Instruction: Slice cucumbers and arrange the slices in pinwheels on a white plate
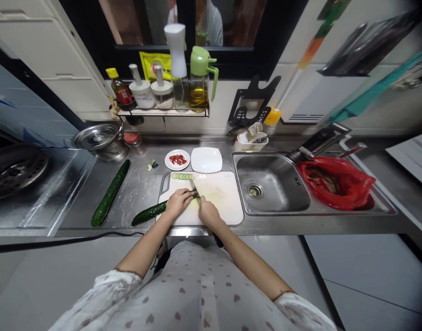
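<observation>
Slicing step: I judge the cutting of the cucumber [149, 214] to be mid-way; most of its length is uncut.
Left hand [178, 201]: curled down over the cucumber's cut end, fingers bent, pinning it to the board.
Right hand [207, 212]: closed round the handle of the knife [193, 185], whose blade points toward 11 o'clock and stands at the cut face, just beside the left fingertips.
Cucumber's place: it lies across the left edge of the cutting board [225, 197], its uncut end hanging off toward 8 o'clock over the steel counter [138, 188].
Next move, as I read it: the holding fingers need to sit back from the blade, and the cucumber needs feeding toward 2 o'clock.
Slices [182, 176]: a short overlapping row on the board's far edge, at 12 o'clock from the hands.
Whole cucumber [110, 193]: apart on the counter at 9 o'clock.
Trimmed ends [151, 164]: small pieces at 11 o'clock.
Round plate [168, 161]: holds chopped red bits; a bare square plate [206, 159] sits just beside it.
Sink [273, 184]: at 2 o'clock; a red bag [337, 181] lies beyond it.
Writing: the yellow packet [155, 64] behind the shelf's bottles and the red label on the yellow-capped bottle [121, 92] carry print, but I cannot read either.
</observation>
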`<action>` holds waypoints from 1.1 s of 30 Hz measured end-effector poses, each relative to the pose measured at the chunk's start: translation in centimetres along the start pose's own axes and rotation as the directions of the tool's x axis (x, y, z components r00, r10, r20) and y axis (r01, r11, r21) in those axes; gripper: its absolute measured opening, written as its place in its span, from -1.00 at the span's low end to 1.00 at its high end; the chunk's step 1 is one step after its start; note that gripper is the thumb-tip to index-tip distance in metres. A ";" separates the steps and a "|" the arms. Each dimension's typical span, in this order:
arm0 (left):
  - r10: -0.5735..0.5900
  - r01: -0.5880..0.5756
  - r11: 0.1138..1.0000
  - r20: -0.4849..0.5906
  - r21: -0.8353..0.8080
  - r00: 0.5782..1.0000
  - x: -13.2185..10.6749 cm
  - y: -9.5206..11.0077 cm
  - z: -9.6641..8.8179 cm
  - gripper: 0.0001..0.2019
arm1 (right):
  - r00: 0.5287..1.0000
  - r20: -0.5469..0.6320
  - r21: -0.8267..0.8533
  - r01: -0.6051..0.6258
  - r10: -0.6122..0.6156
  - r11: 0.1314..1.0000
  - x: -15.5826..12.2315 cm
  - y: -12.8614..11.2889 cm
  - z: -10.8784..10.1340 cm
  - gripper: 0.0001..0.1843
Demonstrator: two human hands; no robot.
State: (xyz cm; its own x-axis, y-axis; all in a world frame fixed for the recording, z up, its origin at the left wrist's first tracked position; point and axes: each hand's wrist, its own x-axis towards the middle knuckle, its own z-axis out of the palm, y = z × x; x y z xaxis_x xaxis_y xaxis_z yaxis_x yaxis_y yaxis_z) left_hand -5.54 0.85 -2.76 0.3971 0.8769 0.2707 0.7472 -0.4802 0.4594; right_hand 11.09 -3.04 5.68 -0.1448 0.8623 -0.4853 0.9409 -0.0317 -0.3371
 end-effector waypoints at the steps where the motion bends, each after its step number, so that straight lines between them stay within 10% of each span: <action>1: -0.004 0.004 1.000 -0.001 0.000 1.000 0.0 0.0 0.0 -0.75 | 1.000 0.004 -0.002 -0.002 0.002 1.000 -0.1 0.0 -0.1 -0.64; 33: -0.020 0.020 1.000 0.001 -0.005 1.000 0.2 0.0 0.1 -0.78 | 0.997 0.079 -0.025 -0.015 0.017 1.000 -1.3 0.3 -0.4 -0.63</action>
State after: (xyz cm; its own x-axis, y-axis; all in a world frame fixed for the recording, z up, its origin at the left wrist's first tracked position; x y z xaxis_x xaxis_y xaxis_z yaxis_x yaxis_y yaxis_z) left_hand -5.39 1.05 -2.73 0.3826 0.8865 0.2601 0.7527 -0.4624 0.4687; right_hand 11.64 -3.96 6.49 -0.1525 0.8191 -0.5531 0.9504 -0.0320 -0.3094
